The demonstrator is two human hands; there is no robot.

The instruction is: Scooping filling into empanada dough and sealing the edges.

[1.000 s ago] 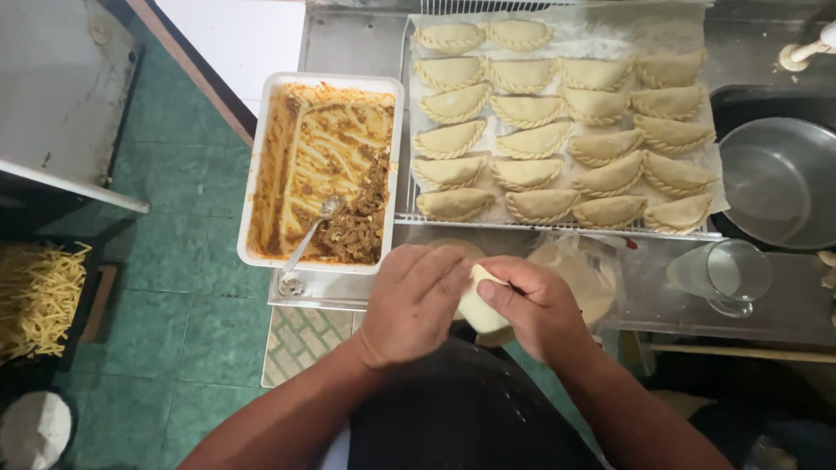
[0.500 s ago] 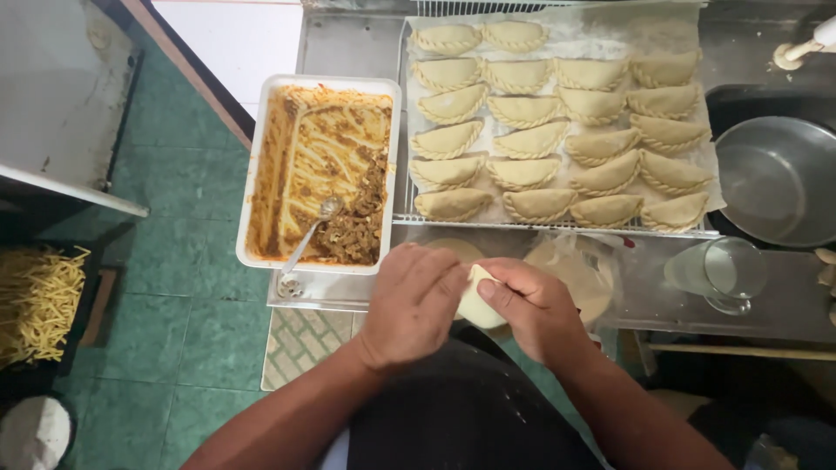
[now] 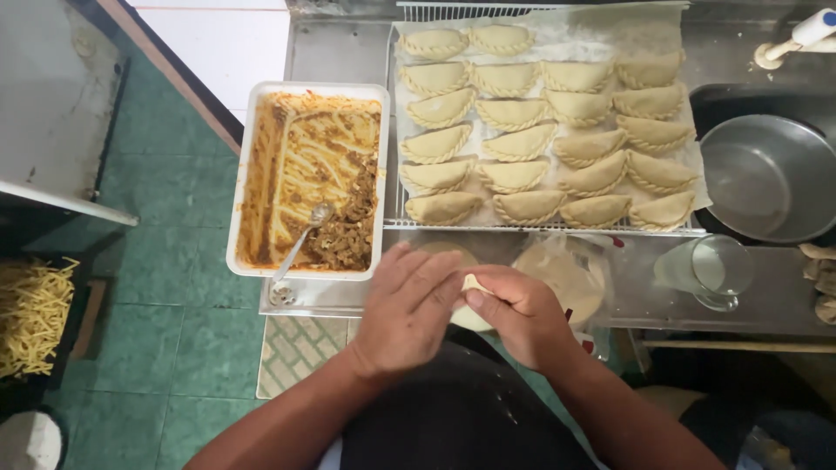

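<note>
A: Both hands close around the pale, soft folded dough pastry [image 3: 475,285] at the steel counter's near edge; the right hand [image 3: 521,315] pinches its seam, the left hand [image 3: 407,312] cups it.

B: It looks light, floppy and easily torn, so hold the rim, not the filled belly.

A: Most of it hides under the fingers. The round dough stack [image 3: 566,277] sits just beside it, under plastic.

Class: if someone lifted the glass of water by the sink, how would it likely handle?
The glass of water is probably heavy for its size, since it looks partly filled. Its stemmed foot suggests it may tip if pushed. Clear glass: likely fragile, perhaps slippery.
</note>
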